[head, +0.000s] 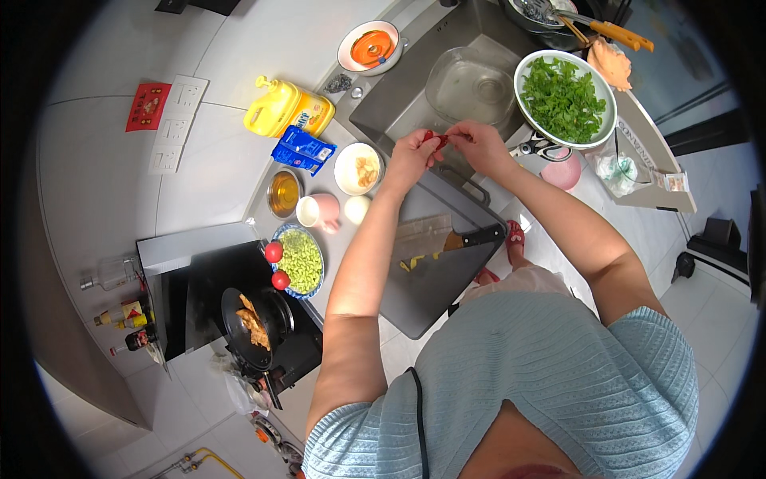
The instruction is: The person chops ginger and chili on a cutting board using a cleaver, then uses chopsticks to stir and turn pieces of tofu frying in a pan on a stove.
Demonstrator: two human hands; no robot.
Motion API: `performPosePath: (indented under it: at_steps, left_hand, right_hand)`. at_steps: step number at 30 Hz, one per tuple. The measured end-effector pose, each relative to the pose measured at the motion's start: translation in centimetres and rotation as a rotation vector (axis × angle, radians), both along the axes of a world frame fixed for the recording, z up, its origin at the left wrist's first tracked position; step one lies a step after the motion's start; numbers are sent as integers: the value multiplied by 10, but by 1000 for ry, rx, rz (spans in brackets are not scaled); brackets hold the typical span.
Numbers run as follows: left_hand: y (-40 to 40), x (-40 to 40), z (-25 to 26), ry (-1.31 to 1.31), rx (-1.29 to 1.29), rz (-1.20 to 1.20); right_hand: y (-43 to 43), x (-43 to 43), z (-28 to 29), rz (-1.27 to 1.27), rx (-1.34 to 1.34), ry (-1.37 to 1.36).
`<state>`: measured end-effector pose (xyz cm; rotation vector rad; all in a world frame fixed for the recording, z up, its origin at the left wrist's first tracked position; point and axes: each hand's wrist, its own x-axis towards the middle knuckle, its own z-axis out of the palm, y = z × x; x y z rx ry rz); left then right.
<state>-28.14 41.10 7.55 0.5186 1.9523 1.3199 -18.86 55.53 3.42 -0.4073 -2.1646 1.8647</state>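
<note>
My left hand [413,157] holds what look like small red chili peppers [441,141] over the near edge of the steel sink [398,123]. The fingertips of my right hand [477,147] pinch the other end of the red piece. Below my hands lies a dark grey cutting board [413,305] with a handle slot at its far end. A cleaver [422,232] rests flat on it, beside yellow-green scraps [413,262]. In the sink sits a clear container [446,90]. Right of the sink stands a white bowl of green leaves [562,99], with scissors [534,145] under its near rim.
Left on the counter are a yellow jug [287,108], a blue packet [303,149], a bowl of pale pieces [359,169], a pink mug [320,211], a bowl of amber liquid [284,193] and chopped green vegetables [300,260]. A frying pan [242,323] holds browned food on the stove.
</note>
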Motion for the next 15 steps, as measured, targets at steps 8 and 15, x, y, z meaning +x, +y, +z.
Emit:
performPosePath:
  at_steps: [8,15]
  left_hand:
    - [8,3,-14,76,-12,63]
    - [-1,-3,-20,-19,50,234]
  right_hand:
    - [1,-4,-3,-54,56,27]
    - [7,-7,-16,-234,58,-15]
